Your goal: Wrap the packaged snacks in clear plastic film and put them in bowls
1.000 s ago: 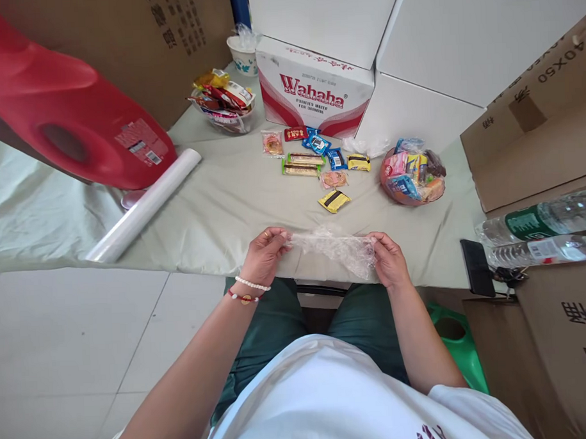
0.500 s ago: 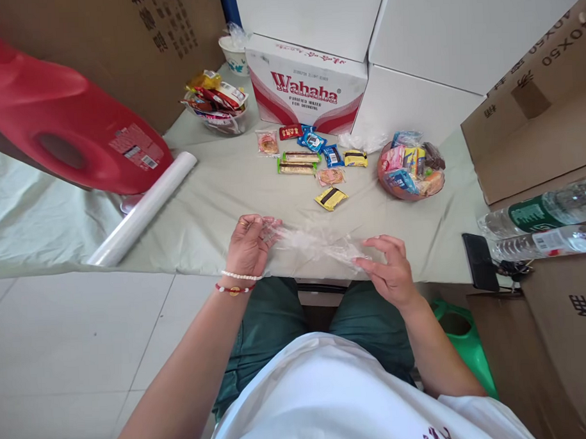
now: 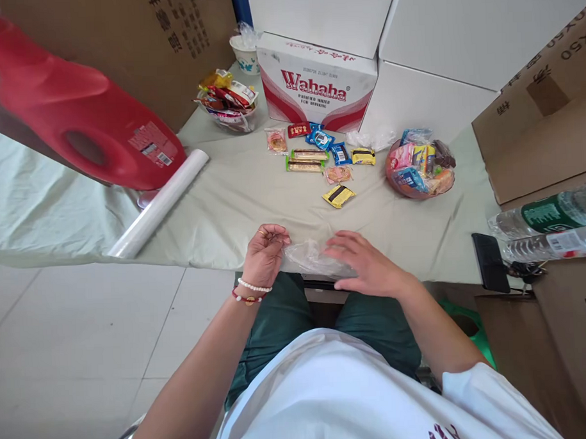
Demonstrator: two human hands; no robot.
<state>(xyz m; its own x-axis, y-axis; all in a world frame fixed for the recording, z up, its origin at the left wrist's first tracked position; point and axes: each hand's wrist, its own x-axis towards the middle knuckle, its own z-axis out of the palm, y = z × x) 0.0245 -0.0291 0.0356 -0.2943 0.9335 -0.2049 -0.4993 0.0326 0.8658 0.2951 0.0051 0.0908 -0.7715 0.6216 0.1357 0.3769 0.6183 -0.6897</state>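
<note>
At the table's front edge, my left hand pinches one end of a thin, clear plastic bag. The bag hangs crumpled and see-through between my hands. My right hand is over the bag's other end with its fingers apart; whether they touch it is hard to tell. Beyond the hands lie small wrapped snacks: a yellow packet is closest, then a pink-filled one, two green-ended bars, blue packets and a red one.
A bowl of snacks stands right, another tub of snacks at back left. A white plastic roll lies beside a red jug. A Wahaha carton backs the table. A phone and bottles sit at right.
My right hand has moved left toward my left hand, and its fingers have spread. The bag, stretched between both hands before, is now bunched closer. The view has shifted slightly left.
</note>
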